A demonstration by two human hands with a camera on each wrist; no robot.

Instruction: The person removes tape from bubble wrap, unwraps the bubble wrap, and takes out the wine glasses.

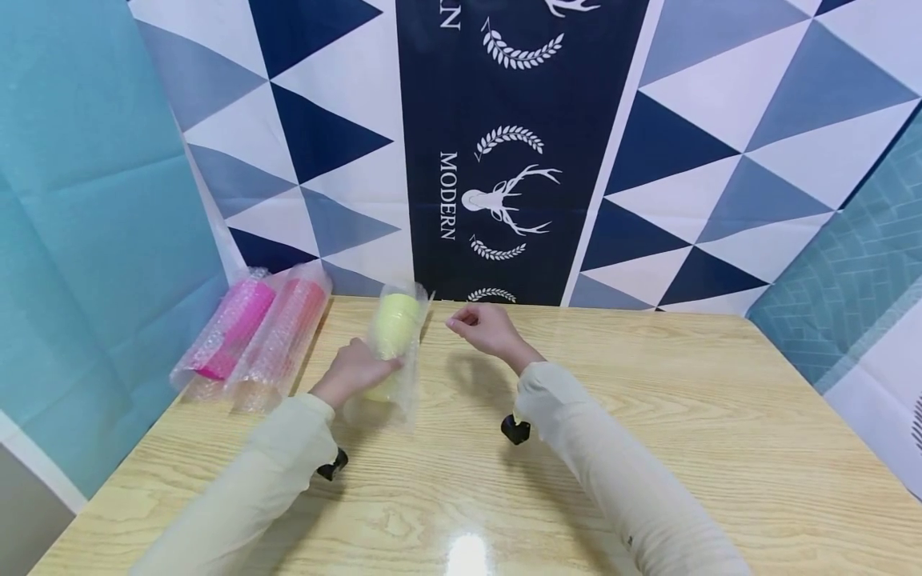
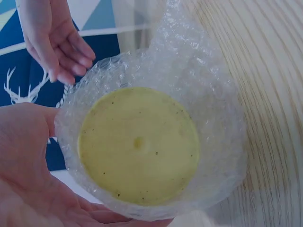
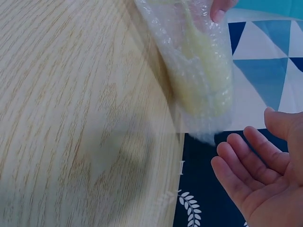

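Two bubble-wrapped pink cylinders (image 1: 241, 324): table (image 1: 684, 416), far-left corner
Left hand (image 1: 356, 370): curled round bubble-wrapped yellow cylinder (image 1: 395, 322)
Right hand (image 1: 491, 327): loosely bent, empty

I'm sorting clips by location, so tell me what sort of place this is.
Likely an indoor work corner, its exact use unclear: a table, a patterned backdrop behind it, and a yellow cylinder in bubble wrap, held by the left hand.

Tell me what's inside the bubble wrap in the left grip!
Inside the bubble wrap is a yellow thing with a flat, round end. The left grip covers part of its side.
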